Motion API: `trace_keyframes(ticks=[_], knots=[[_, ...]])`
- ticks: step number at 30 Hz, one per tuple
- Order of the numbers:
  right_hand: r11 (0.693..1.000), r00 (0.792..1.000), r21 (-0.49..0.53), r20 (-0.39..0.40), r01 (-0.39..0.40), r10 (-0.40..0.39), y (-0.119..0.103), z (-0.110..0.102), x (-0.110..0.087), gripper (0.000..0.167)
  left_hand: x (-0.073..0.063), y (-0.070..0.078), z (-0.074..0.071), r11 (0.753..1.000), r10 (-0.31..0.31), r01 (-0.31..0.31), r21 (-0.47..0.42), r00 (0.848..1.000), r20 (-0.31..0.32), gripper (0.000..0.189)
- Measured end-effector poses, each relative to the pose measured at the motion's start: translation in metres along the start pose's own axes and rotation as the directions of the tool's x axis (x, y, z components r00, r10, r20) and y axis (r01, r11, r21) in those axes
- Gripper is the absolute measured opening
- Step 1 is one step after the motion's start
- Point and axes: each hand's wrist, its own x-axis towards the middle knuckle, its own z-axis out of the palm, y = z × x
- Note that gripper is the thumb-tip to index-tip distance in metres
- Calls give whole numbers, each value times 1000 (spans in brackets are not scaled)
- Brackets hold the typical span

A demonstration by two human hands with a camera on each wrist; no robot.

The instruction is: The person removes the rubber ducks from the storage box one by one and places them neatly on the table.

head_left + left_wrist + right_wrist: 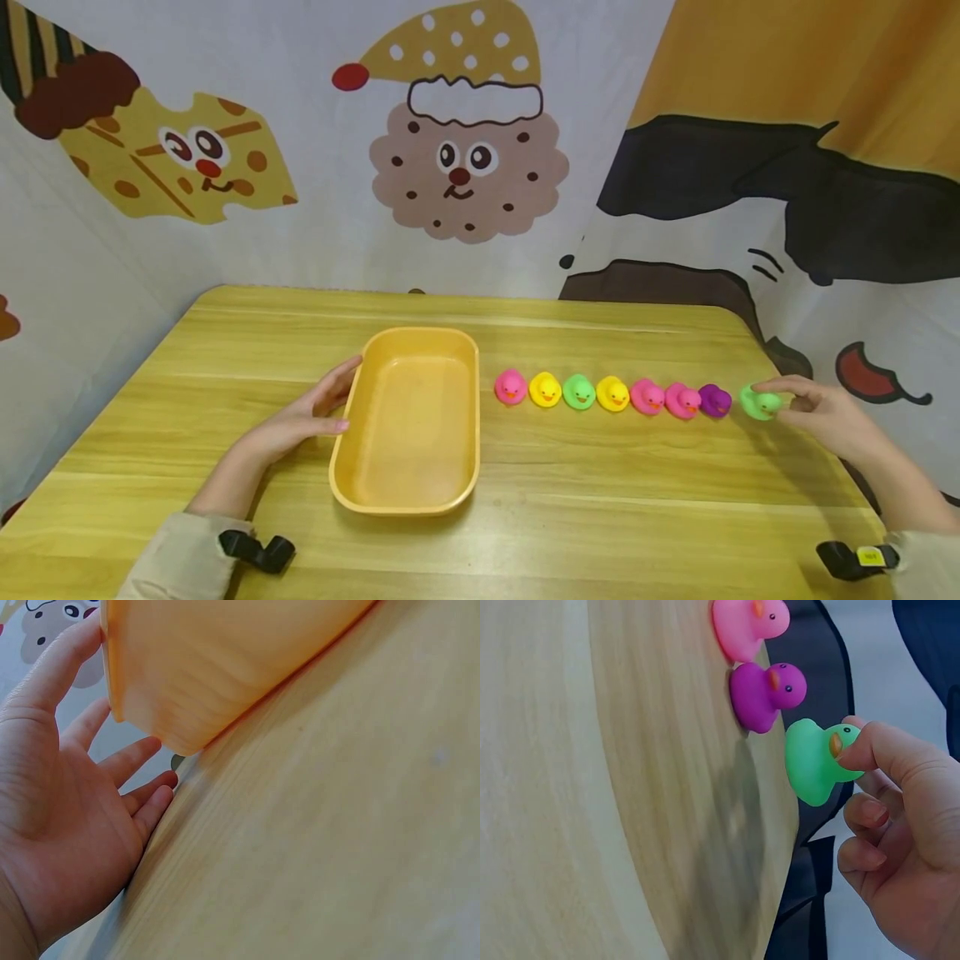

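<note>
My right hand (821,410) pinches a light green rubber duck (810,761) by its head between thumb and forefinger. In the right wrist view the duck is lifted off the tabletop, beside a purple duck (757,697) and a pink duck (739,628). At the left, an orange-yellow rectangular plastic basin (408,433) with rounded corners stands with nothing inside. My left hand (318,408) touches its left side, thumb at the rim and fingers loosely spread, as the left wrist view (79,802) also shows.
Left of the held duck runs a row of ducks: pink (512,387), yellow (545,390), green (579,392), then yellow, two pink and purple. They stand on a wood-grain table (600,517). A cartoon-printed cloth (300,250) hangs behind its back edge.
</note>
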Motion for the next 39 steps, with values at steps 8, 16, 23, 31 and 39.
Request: trace_keyframes(ticks=[8, 16, 23, 31, 39], knots=[[999, 999, 2, 31, -38, 38, 7, 4, 8, 31, 0, 0, 0, 1000, -4, 4, 11, 1000, -2, 83], [997, 994, -9, 76, -72, 72, 12, 7, 16, 34, 0, 2, 0, 1000, -24, 24, 2, 1000, -15, 83], [994, 989, -39, 97, -107, 110, 18, 8, 19, 37, 1, 0, -1, 1000, -1, 1, 5, 1000, -6, 83], [991, 984, -40, 124, -127, 131, 18, 9, 20, 39, 2, 0, -1, 1000, -11, 11, -9, 1000, -6, 83], [994, 986, -28, 123, -110, 113, 18, 9, 18, 40, 1, 1, 0, 999, -20, 20, -31, 1000, -8, 83]])
